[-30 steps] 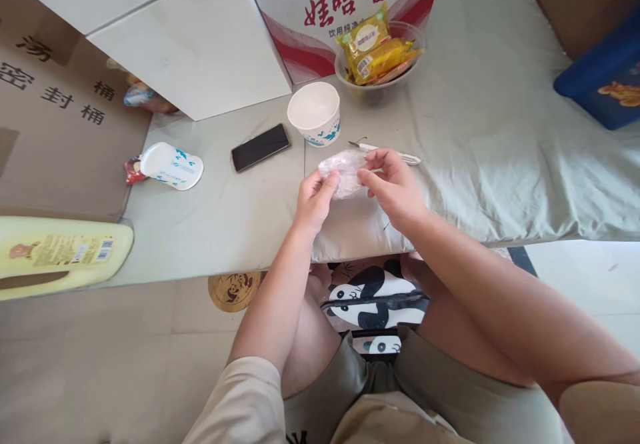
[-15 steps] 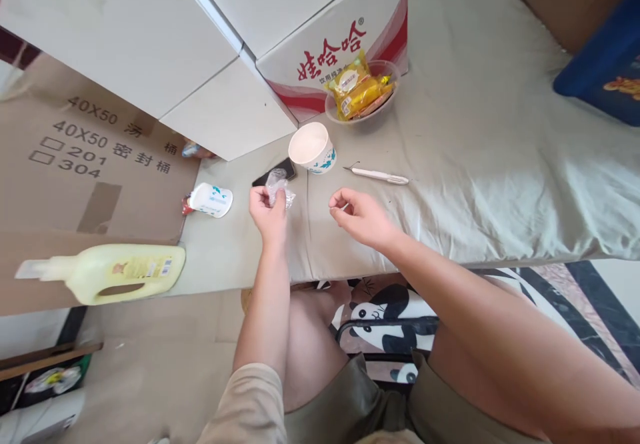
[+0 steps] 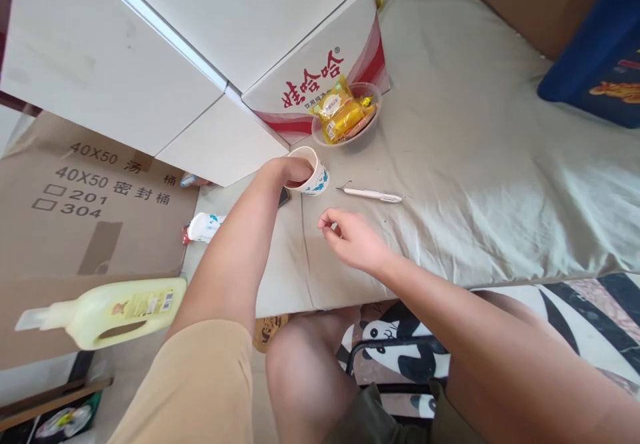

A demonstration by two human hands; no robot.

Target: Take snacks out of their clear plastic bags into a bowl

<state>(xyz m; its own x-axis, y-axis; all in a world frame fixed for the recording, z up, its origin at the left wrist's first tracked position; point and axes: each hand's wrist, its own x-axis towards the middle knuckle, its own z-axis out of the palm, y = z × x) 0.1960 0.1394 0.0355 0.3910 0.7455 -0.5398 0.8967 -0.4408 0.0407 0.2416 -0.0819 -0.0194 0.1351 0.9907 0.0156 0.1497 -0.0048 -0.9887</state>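
Observation:
My left hand [image 3: 296, 169] reaches down into a white paper bowl [image 3: 316, 185] with blue-green leaf prints. Its fingers are hidden by the rim, so I cannot see what they hold. My right hand [image 3: 353, 236] hovers over the cloth just in front of the bowl. Its fingers are curled in toward the thumb, and anything between the tips is too small to make out. Behind that hand lies a slim white pen-like tool [image 3: 373, 195] with a thin dark hooked tip. A dark flat object [image 3: 285, 196] shows partly beneath my left wrist.
A clear plastic bowl [image 3: 373, 127] with yellow snack packets [image 3: 336, 112] stands by the white printed box [image 3: 320, 81]. On the left are a tipped paper cup [image 3: 203, 228], a pale yellow bottle [image 3: 130, 307] and a large carton [image 3: 95, 197]. A blue container [image 3: 595, 64] stands far right.
My left hand has moved up and forward from the cloth into the paper bowl. The crumpled clear plastic it held is out of sight. My right hand keeps its curled pose.

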